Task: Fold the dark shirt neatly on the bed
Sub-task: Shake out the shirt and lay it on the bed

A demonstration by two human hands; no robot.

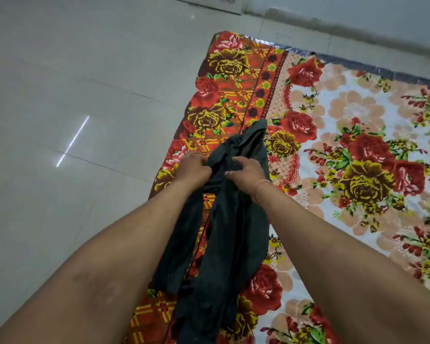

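A: In the head view, where does the dark shirt (224, 234) lie?

B: It lies bunched in a long crumpled strip on the bed (358, 100), running from about 12 o'clock near the centre of the picture down to 6 o'clock at the bottom edge. It sits along the orange-and-red border band of the floral bedsheet (353, 155), close to the bed's left edge.

A: And the person's hands?

B: The left hand (193, 167) is closed on a fold of the shirt at its upper left side, fingers curled into the cloth. The right hand (248, 173) is just beside it at 3 o'clock, fingers bent and pinching the fabric near the top of the strip; a thin thread band (258, 189) circles that wrist. Both forearms reach in from the bottom corners and flank the shirt.

A: How about edges and open room?

B: The bed's left edge runs diagonally from 12 o'clock to 7 o'clock, and beyond it, toward 9 o'clock, is bare tiled floor (72, 95) with a bright streak of reflected light. The far edge of the bed slants across at 1 to 2 o'clock, with a wall base (358, 23) behind it. Toward 3 o'clock the pale flowered middle of the sheet lies flat and uncovered, well apart from the shirt.
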